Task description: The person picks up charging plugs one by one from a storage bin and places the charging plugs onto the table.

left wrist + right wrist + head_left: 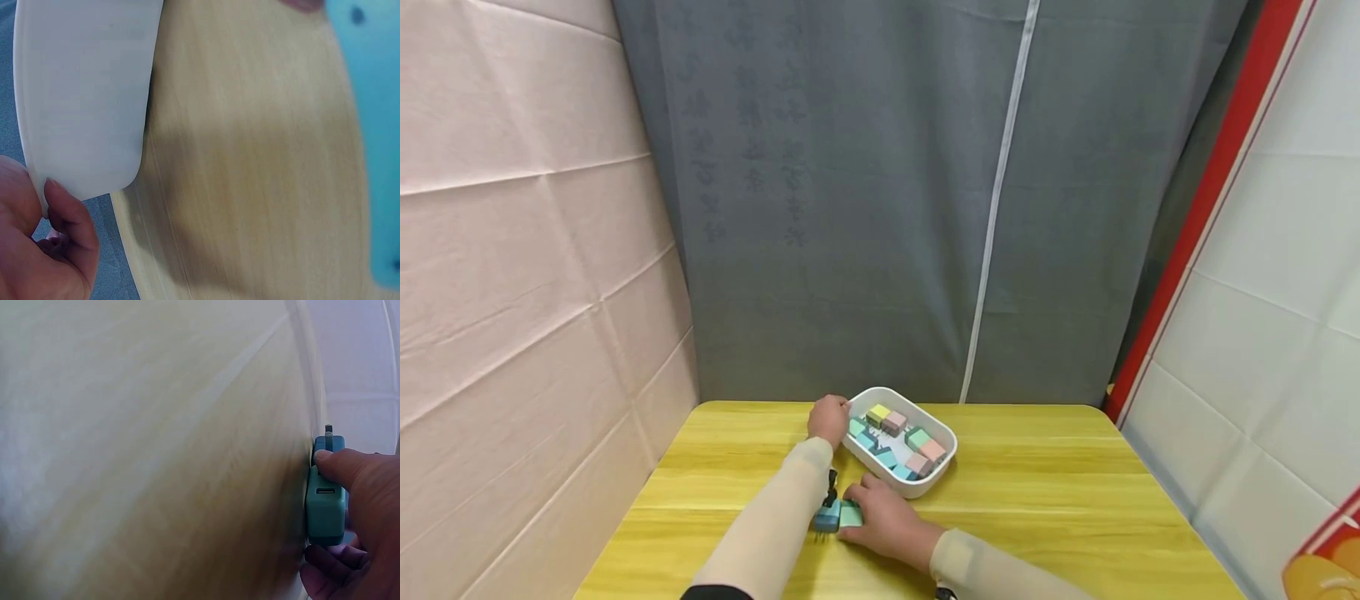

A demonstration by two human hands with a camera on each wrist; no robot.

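My left hand (829,419) pinches the left end rim of a white plastic bin (917,490). In the left wrist view, thumb and fingers meet over the bin's edge, and its pale wall (87,94) looks raised at an angle. Several pastel plug chargers lie inside, among them a yellow one (877,413). My right hand (887,521) holds a green USB charger (325,509) low at the table, thumb on one side and fingers on the other. Against it stands a blue charger (827,518) with metal prongs; the right thumb tip reaches its edge.
The yellow wood-grain table (1037,500) ends at a grey curtain (850,208) behind the bin. Pale cloth walls (535,292) rise at both sides. A large blurred blue surface (378,156) fills the right of the left wrist view.
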